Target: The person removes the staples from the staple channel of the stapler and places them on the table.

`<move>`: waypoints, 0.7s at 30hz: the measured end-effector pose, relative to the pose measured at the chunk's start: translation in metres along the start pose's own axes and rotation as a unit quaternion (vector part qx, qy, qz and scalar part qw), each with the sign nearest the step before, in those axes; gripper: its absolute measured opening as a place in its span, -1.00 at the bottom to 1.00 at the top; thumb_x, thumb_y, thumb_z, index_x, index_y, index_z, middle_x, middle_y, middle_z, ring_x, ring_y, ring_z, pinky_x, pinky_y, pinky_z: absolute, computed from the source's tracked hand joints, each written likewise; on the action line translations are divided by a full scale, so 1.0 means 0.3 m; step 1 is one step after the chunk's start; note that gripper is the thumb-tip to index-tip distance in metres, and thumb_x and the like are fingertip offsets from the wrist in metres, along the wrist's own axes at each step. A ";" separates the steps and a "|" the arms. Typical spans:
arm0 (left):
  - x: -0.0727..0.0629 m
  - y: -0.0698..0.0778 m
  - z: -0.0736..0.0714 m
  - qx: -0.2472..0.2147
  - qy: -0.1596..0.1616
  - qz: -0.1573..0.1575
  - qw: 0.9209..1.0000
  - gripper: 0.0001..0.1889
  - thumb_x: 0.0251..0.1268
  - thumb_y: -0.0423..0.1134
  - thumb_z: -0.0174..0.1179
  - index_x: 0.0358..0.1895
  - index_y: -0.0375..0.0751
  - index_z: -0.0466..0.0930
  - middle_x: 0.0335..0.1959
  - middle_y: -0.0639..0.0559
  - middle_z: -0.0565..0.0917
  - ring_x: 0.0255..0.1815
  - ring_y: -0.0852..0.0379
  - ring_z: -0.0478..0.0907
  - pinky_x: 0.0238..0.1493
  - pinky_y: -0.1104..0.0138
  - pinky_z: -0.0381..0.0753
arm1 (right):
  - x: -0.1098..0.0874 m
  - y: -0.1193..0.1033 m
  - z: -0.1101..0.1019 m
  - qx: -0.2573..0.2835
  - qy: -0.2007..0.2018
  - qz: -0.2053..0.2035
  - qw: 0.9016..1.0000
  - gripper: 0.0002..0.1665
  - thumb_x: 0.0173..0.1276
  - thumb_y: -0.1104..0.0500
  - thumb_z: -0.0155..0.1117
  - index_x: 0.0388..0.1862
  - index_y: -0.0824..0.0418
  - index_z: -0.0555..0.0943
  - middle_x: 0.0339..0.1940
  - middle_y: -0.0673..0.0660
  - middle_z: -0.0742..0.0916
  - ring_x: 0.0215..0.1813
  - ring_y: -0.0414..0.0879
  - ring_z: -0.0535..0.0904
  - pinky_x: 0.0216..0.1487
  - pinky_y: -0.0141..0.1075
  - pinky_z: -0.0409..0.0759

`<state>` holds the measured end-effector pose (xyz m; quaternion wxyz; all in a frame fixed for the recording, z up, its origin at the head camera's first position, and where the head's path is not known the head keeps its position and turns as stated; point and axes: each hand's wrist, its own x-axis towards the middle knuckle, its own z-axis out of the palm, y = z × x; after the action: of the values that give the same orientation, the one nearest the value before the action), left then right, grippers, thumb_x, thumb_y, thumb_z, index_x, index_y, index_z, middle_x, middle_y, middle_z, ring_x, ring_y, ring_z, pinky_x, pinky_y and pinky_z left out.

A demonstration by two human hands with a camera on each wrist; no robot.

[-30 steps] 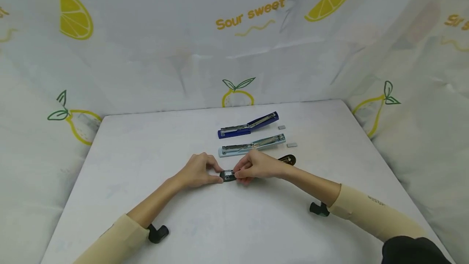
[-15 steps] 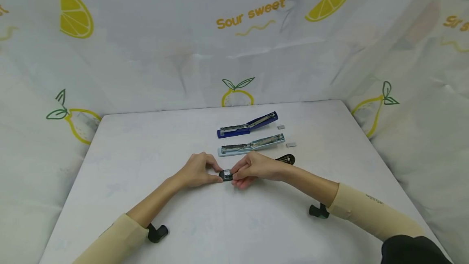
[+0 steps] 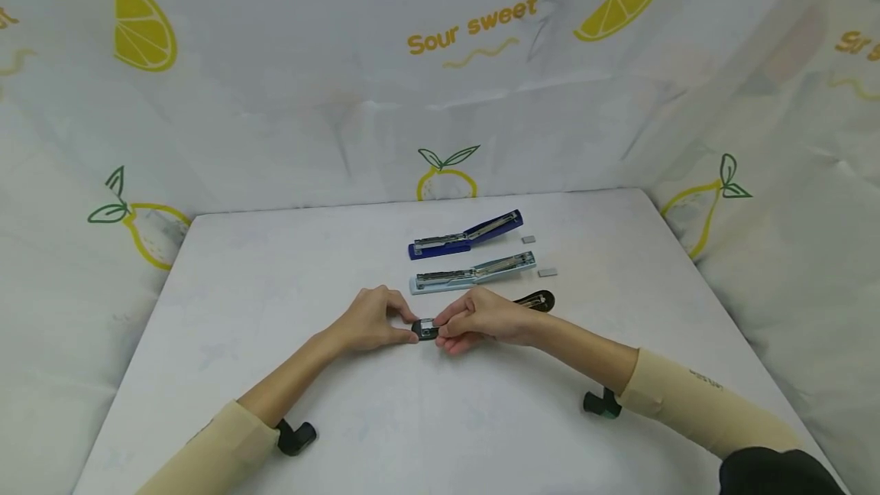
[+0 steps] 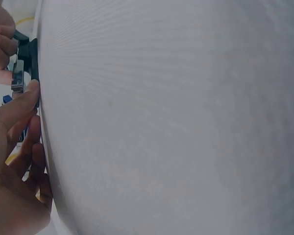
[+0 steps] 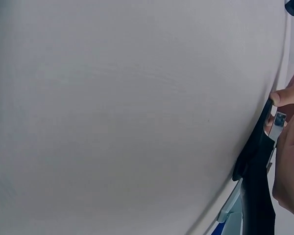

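Observation:
A black stapler [image 3: 538, 301] lies folded wide apart near the table's middle, its centre covered by the right hand. My left hand [image 3: 374, 321] pinches the near end of its base between thumb and fingers. Over the base, the curled fingers of my right hand [image 3: 484, 315] pinch at the metal staple magazine [image 5: 279, 121]; whatever lies between those fingertips is hidden. In the left wrist view, the left thumb [image 4: 24, 100] presses along the base's end, with the right fingertips just beyond.
Behind the hands lie a light blue stapler [image 3: 440, 285] and a dark blue stapler [image 3: 447, 249], both folded apart. A small grey staple strip [image 3: 547, 272] and another strip [image 3: 528, 239] rest right of them. Lemon-printed white cloth [image 3: 275, 113] stands behind the table.
My right hand has shifted slightly left along the black stapler, its lower fingers dropping a little toward me. My left hand keeps its place on the base end.

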<state>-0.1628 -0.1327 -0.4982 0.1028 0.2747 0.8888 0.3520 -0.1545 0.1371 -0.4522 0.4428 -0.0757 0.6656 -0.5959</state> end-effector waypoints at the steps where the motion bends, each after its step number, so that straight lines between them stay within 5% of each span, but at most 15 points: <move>1: 0.000 0.000 -0.001 0.001 0.000 0.002 1.000 -0.78 0.04 -0.10 0.71 -0.25 0.05 0.90 -0.24 0.27 0.86 -0.09 0.28 0.66 0.06 0.33 0.58 | 0.000 0.003 0.000 0.002 0.003 -0.003 1.000 -0.50 0.51 0.36 0.28 0.35 0.59 0.56 -0.17 0.16 0.90 -0.20 -0.16 0.86 -0.04 -0.31 0.83; 7: -0.001 0.000 -0.003 0.003 0.000 0.007 1.000 -0.77 0.04 -0.09 0.71 -0.24 0.05 0.90 -0.23 0.25 0.87 -0.10 0.27 0.62 0.04 0.33 0.55 | 0.003 0.017 0.010 -0.003 0.026 -0.014 1.000 -0.57 0.53 0.37 0.27 0.29 0.57 0.61 -0.14 0.22 0.90 -0.21 -0.16 0.86 -0.06 -0.31 0.83; 21: 0.000 -0.010 -0.001 0.000 0.002 0.012 1.000 -0.79 0.05 -0.09 0.71 -0.26 0.05 0.90 -0.24 0.25 0.87 -0.09 0.25 0.72 0.03 0.33 0.64 | 0.051 0.017 0.070 -0.147 0.083 -0.092 0.981 -0.78 0.55 0.31 0.32 -0.05 0.51 0.72 -0.38 0.23 0.88 -0.45 -0.17 0.79 -0.29 -0.23 0.83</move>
<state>-0.1641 -0.1345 -0.5001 0.0972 0.2845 0.8857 0.3537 -0.1472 0.1135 -0.4621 0.3132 -0.1512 0.7708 -0.5338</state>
